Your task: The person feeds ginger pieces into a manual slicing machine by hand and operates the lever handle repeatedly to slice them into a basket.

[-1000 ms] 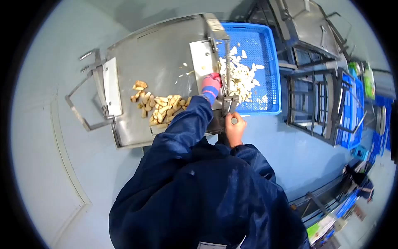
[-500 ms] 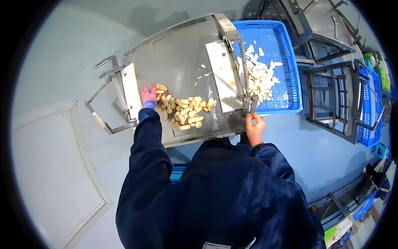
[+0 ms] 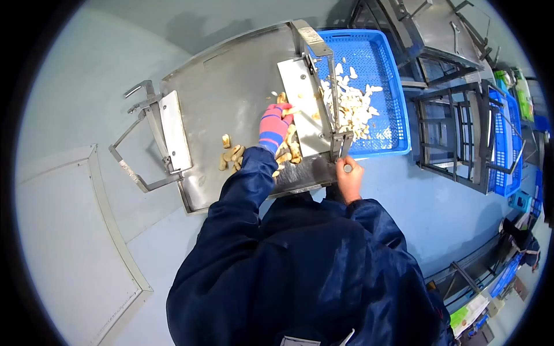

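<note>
My left hand (image 3: 273, 126), in a pink glove with blue stripes, is closed on a pale mushroom (image 3: 291, 111) beside the white cutting plate (image 3: 300, 98). More tan, stubby mushrooms (image 3: 293, 149) lie below and beside that hand, partly hidden by it. A smaller group of mushrooms (image 3: 234, 154) rests further left on the steel tray table (image 3: 231, 86). My bare right hand (image 3: 350, 180) grips the round-ended handle (image 3: 347, 168) of the lever cutter (image 3: 333, 92) at the table's right edge.
A blue perforated crate (image 3: 389, 63) with white cut slices (image 3: 355, 109) stands right of the cutter. Another cutter frame with a white plate (image 3: 174, 131) sits at the table's left edge. Metal racks (image 3: 456, 135) and another blue crate (image 3: 511, 144) stand further right.
My left hand has moved right from the pile's left end to the white plate, with a mushroom in it. Some mushrooms have shifted right; a few stay left. My right hand stays on the handle.
</note>
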Demonstrator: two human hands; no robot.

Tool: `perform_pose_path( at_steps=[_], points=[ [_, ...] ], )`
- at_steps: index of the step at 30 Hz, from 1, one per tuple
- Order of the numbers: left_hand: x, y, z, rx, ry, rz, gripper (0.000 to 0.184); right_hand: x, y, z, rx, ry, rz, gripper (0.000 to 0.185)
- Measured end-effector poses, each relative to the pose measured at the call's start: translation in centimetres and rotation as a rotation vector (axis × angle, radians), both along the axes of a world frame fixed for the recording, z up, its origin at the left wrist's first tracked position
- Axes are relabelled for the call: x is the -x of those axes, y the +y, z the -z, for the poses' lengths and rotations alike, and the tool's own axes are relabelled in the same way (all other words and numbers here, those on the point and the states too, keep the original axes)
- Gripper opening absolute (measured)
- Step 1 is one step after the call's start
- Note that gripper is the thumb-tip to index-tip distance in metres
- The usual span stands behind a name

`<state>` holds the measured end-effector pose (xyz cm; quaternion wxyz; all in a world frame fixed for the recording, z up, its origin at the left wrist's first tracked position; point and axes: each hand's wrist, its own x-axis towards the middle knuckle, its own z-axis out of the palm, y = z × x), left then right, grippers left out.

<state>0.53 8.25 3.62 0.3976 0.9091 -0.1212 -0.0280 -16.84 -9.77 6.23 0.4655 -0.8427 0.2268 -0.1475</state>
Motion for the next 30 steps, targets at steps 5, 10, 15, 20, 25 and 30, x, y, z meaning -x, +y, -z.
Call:
perform_pose_path(
  at_steps=[5,10,15,20,25,30],
  points=[
    [-1.0,-4.7,1.1,0.474,0.655,-0.163,0.039,-0.1,0.0,-0.8,-0.031,0.021,0.001,0.026],
    [0.3,-9.6,2.8,-0.002,0.118,-0.165,0.031,-1.0,0.1,-3.4,-0.021,0.068,0.006,0.025],
    [1.8,-10.3,5.8,0.347,0.232,-0.310,0.026,-1.5,0.1,-3.8,-0.013,0.005,-0.010,0.023],
    [2.0,-10.3,4.1,0.308,0.312,-0.331,0.031,-1.6,0.0,-4.4,-0.038,0.079,-0.014,0.024],
    [2.2,-10.6,4.3,0.325,0.316,-0.350,0.033,-2.5,0.2,-5.5,0.065,0.006,-0.002,0.024],
    [2.0,-10.5,5.0,0.329,0.295,-0.314,0.038,-0.6,0.1,-1.6,-0.033,-0.019,-0.026,0.023]
  ],
)
